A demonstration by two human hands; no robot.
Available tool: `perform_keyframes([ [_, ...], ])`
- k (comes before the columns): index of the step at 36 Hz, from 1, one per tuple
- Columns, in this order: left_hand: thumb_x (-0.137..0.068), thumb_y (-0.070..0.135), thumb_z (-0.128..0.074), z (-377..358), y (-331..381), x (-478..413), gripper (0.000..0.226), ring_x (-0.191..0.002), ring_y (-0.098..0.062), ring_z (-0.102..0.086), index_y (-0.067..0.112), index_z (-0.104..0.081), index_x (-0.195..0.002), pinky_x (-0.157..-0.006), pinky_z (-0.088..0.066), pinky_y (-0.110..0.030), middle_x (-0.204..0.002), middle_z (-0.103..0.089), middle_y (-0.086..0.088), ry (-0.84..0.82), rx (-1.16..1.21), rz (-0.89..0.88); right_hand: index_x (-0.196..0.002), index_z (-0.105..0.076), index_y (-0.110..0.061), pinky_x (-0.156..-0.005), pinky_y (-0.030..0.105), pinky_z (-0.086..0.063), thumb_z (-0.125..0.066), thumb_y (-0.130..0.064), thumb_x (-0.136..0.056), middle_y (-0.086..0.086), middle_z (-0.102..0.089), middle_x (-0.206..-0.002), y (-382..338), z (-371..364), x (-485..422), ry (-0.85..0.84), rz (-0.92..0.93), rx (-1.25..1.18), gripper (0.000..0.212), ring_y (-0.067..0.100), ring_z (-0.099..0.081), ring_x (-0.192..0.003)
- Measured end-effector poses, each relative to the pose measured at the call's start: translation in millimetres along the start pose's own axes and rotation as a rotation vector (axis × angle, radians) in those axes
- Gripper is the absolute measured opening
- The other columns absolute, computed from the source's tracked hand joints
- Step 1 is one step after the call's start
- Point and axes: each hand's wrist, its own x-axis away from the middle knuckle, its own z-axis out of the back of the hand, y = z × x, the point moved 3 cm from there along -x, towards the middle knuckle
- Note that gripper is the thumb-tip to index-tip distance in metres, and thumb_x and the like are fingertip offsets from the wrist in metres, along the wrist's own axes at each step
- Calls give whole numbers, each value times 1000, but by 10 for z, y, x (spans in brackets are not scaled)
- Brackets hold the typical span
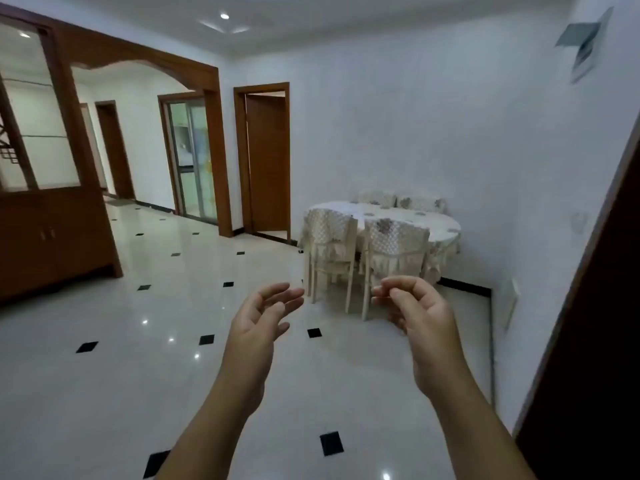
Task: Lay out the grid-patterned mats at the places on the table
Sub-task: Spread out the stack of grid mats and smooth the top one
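An oval dining table [440, 225] with a pale floral cloth stands against the right wall, several steps ahead. Chairs with cream lattice covers [329, 233] surround it. Both my hands are raised in front of me, well short of the table. My left hand [258, 318] has relaxed, spread fingers and holds nothing. My right hand [414, 306] has loosely curled fingers and is also empty. I can make out no grid-patterned mat from this distance.
Glossy white floor tiles [173, 358] with small black squares stretch between me and the table. A wooden cabinet [52, 237] stands at the left, a dark door edge [595, 323] at the right. Wooden doorways [266, 161] line the far wall.
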Motion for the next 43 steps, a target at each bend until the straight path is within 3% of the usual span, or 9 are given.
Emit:
perform_keyframes([
  [6, -97, 7, -35, 390, -283, 3, 29, -102, -8, -64, 24, -57, -104, -89, -48, -29, -105, -69, 6, 65, -9, 16, -84, -62, -15, -74, 25, -47, -44, 0, -91, 2, -68, -81, 395, -263, 84, -16, -51, -8, 24, 15, -63, -80],
  [16, -95, 5, -38, 718, -572, -477, 28, -93, -6, -68, 23, -58, -98, -81, -46, -28, -100, -71, 6, 157, 21, 72, -85, -62, -15, -75, 26, -47, -44, -1, -91, 0, -68, -79, 875, -792, -355, -46, -99, 7, 23, 9, -64, -75],
  [22, -95, 6, -38, 570, -760, -1272, 27, -95, -8, -68, 23, -58, -98, -84, -48, -29, -99, -72, 6, 114, 36, 84, -83, -62, -17, -73, 24, -48, -44, -1, -92, 0, -68, -79, 1241, -1053, -1107, -24, -129, -7, 25, 12, -64, -76],
  [31, -95, 5, -38, 597, -1186, -2822, 27, -90, -8, -69, 21, -59, -96, -79, -47, -27, -97, -72, 4, 209, 37, 137, -83, -63, -17, -69, 21, -47, -44, -1, -92, -5, -69, -75, 1774, -1483, -2565, -60, -149, -6, 26, 7, -64, -72],
  [43, -95, 4, -37, 796, -1869, -4595, 29, -88, -10, -69, 20, -61, -95, -79, -47, -29, -93, -73, 4, 226, 11, 183, -85, -63, -16, -75, 26, -48, -44, -2, -92, -2, -69, -78, 2580, -2248, -4177, -86, -205, 21, 25, 8, -64, -74],
])
